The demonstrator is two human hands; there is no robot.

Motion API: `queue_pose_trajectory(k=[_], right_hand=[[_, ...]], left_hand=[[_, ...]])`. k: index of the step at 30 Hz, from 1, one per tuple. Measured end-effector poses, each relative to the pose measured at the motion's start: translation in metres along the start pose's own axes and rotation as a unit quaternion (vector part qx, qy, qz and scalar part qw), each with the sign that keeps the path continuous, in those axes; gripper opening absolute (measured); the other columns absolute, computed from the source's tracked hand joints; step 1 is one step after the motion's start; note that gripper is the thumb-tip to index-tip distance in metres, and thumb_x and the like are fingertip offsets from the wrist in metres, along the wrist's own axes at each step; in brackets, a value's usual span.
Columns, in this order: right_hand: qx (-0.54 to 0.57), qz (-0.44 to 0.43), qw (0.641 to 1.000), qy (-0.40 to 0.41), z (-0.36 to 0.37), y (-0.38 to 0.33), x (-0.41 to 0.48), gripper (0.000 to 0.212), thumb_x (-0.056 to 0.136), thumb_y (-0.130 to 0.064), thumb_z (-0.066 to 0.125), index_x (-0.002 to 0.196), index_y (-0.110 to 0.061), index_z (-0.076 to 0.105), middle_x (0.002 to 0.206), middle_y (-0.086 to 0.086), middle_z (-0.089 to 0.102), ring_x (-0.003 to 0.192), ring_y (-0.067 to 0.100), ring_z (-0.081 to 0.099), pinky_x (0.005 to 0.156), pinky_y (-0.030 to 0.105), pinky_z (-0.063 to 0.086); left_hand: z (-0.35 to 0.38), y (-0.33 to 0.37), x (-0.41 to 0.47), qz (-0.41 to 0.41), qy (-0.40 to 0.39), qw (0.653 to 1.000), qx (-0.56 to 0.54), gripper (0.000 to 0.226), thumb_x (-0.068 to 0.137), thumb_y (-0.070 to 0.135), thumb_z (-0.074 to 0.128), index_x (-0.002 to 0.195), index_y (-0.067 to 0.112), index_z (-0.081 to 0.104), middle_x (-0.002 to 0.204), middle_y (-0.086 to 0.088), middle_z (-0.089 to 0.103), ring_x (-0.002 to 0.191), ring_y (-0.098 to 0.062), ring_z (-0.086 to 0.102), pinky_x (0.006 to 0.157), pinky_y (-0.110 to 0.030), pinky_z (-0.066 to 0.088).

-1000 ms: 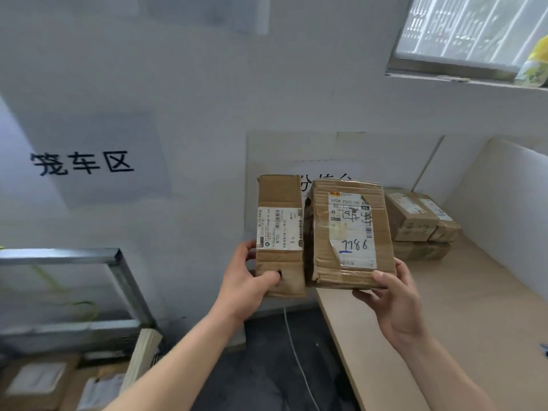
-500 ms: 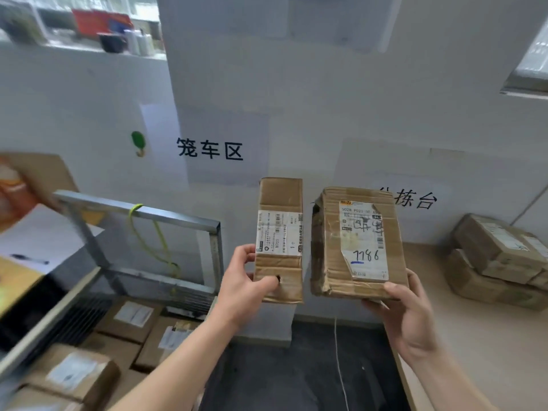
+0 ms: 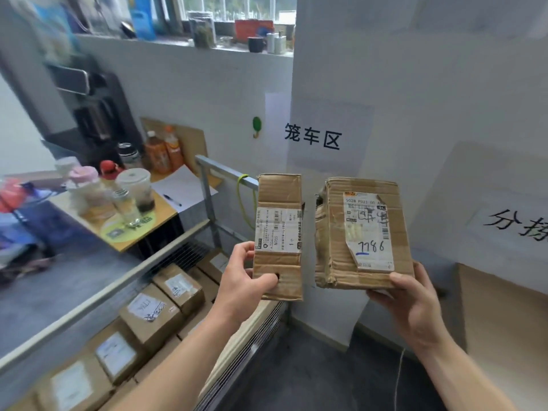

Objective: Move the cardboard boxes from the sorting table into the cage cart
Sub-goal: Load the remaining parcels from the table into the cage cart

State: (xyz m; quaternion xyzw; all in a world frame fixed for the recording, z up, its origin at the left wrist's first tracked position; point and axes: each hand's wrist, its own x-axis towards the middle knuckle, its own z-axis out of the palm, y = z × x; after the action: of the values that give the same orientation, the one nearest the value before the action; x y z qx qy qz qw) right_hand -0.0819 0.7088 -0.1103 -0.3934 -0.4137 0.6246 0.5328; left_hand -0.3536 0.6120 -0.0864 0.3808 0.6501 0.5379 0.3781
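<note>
A narrow brown cardboard box [image 3: 278,235], upright in mid-air, is gripped at its lower end by the left hand [image 3: 243,280]. Beside it, not touching, the right hand [image 3: 412,304] grips a wider crumpled brown cardboard box [image 3: 363,232]. Below left, a grey metal cage cart [image 3: 208,197] holds labelled parcels [image 3: 151,312].

Wall sign [image 3: 312,140] reads 笼车区; larger box [image 3: 333,232] has a label [image 3: 369,232] reading 7786 (handwritten).

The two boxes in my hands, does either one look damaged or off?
Yes. The wider box in the right hand is battered: its left edge and lower left corner are crumpled and torn, and its label is ragged along one side. The narrow box in the left hand has a small hole near its lower end.
</note>
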Motion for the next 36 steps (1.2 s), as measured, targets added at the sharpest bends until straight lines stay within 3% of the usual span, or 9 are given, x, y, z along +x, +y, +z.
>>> queue_pose_trajectory(k=[6,16,21,25,29,33,36], right_hand=[[-0.002,0.038,0.998,-0.058,0.034,0.01,-0.003,0.029,0.093,-0.001,0.048,0.115,-0.016,0.059,0.118,0.019,0.07,0.101,0.038,0.064,0.082,0.051,0.05],[-0.03,0.073,0.987,-0.137,0.111,0.034,0.004,0.031,0.09,-0.006,0.053,0.119,-0.017,0.055,0.119,0.017,0.071,0.101,0.032,0.068,0.078,0.047,0.054],[-0.053,0.079,0.984,-0.152,0.152,0.048,0.014,0.049,0.073,-0.02,0.061,0.121,-0.015,0.054,0.118,0.017,0.071,0.111,0.038,0.066,0.095,0.059,0.049],[-0.051,0.081,0.984,-0.149,0.187,0.062,0.035,0.052,0.072,-0.017,0.061,0.122,-0.01,0.051,0.115,0.018,0.072,0.103,0.036,0.07,0.079,0.051,0.06],[-0.069,0.091,0.984,-0.138,0.219,0.084,0.057,0.051,0.073,-0.018,0.062,0.122,-0.011,0.052,0.118,0.02,0.07,0.109,0.038,0.067,0.093,0.059,0.053],[-0.088,0.105,0.982,-0.127,0.245,0.109,0.076,0.045,0.073,-0.02,0.061,0.117,-0.014,0.055,0.112,0.015,0.073,0.102,0.032,0.071,0.087,0.051,0.054],[-0.101,0.119,0.98,-0.124,0.257,0.133,0.093,0.039,0.076,-0.018,0.062,0.114,-0.015,0.056,0.106,0.011,0.075,0.093,0.025,0.073,0.083,0.049,0.055]], left_hand=[[-0.039,-0.009,-0.035,-0.021,0.068,0.997,0.002,0.061,0.064,0.022,0.072,0.121,0.032,0.052,0.115,0.002,0.065,0.098,-0.015,0.069,0.083,-0.043,0.062],[-0.108,-0.023,-0.055,-0.045,0.154,0.987,-0.023,0.064,0.066,0.024,0.073,0.125,0.032,0.051,0.115,0.006,0.065,0.09,-0.01,0.071,0.078,-0.041,0.063],[-0.134,-0.037,-0.032,-0.056,0.156,0.985,-0.051,0.06,0.066,0.021,0.071,0.122,0.032,0.053,0.11,0.003,0.067,0.089,-0.012,0.072,0.074,-0.04,0.064],[-0.16,-0.05,-0.001,-0.063,0.149,0.986,-0.046,0.062,0.065,0.023,0.071,0.124,0.032,0.053,0.112,0.004,0.068,0.089,-0.005,0.07,0.08,-0.04,0.063],[-0.19,-0.063,0.031,-0.076,0.142,0.986,-0.047,0.063,0.066,0.022,0.071,0.125,0.03,0.052,0.112,0.002,0.069,0.091,-0.008,0.071,0.078,-0.037,0.063],[-0.213,-0.085,0.063,-0.095,0.144,0.984,-0.034,0.06,0.067,0.023,0.073,0.122,0.035,0.053,0.114,0.004,0.068,0.096,-0.013,0.071,0.079,-0.044,0.063],[-0.222,-0.103,0.082,-0.119,0.145,0.982,-0.016,0.056,0.076,0.013,0.076,0.122,0.034,0.052,0.112,0.005,0.069,0.094,-0.008,0.07,0.079,-0.034,0.061]])
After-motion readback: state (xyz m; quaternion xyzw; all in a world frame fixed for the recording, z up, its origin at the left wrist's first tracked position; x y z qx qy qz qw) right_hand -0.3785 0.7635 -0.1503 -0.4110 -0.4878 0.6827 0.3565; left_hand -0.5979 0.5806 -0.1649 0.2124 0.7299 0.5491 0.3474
